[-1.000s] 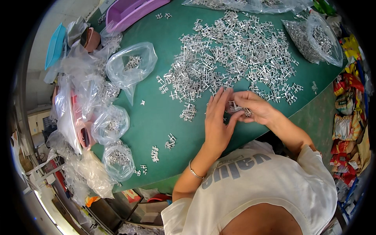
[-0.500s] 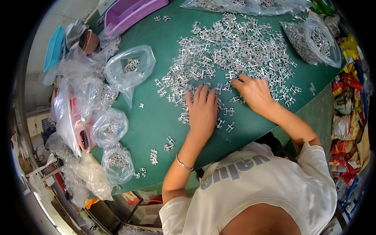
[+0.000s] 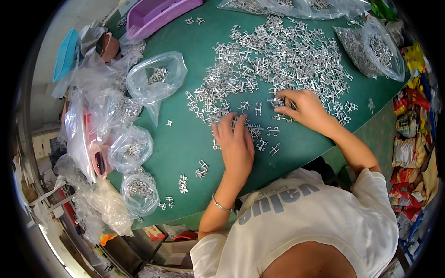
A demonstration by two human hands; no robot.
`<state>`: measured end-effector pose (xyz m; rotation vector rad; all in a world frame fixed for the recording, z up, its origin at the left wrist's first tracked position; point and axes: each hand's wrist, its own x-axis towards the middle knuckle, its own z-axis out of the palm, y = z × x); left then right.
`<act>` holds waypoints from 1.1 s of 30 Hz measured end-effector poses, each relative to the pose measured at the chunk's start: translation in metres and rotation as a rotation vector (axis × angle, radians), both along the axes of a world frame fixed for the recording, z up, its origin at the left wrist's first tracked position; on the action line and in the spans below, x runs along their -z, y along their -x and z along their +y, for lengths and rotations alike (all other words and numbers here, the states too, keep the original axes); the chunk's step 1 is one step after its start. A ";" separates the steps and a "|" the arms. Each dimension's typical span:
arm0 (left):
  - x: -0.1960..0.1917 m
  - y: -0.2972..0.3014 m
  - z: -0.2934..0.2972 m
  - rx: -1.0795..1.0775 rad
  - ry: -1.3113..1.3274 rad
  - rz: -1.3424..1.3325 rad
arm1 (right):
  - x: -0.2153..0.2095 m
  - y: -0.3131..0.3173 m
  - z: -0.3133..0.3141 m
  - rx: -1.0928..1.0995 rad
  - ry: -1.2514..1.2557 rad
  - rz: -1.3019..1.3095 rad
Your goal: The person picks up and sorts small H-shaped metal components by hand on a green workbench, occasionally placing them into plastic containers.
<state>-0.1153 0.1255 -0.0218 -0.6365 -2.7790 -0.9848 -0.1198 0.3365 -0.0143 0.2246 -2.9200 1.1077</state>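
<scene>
A big heap of small silver metal parts (image 3: 282,55) is spread over the green table (image 3: 185,143). My left hand (image 3: 236,143) lies flat, palm down, fingers stretched onto the near edge of the heap. My right hand (image 3: 303,109) rests further right, its fingertips curled on a few metal parts (image 3: 278,102) at the heap's edge. A thin bracelet (image 3: 220,204) circles my left wrist. Small neat stacks of the parts (image 3: 183,183) lie left of my left forearm.
Clear plastic bags holding metal parts (image 3: 155,81) crowd the table's left side. Another full bag (image 3: 371,48) sits at the right. A purple tray (image 3: 157,14) stands at the back. Colourful packets (image 3: 410,139) pile up beyond the right table edge.
My hands were together near my chest a second ago. Both have since reached out onto the heap, the left flattening on the parts and the right sliding further right.
</scene>
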 end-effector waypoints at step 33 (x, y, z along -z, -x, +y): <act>-0.011 -0.011 0.027 -0.109 -1.133 -0.869 | -0.011 -0.032 -0.033 0.057 0.450 0.243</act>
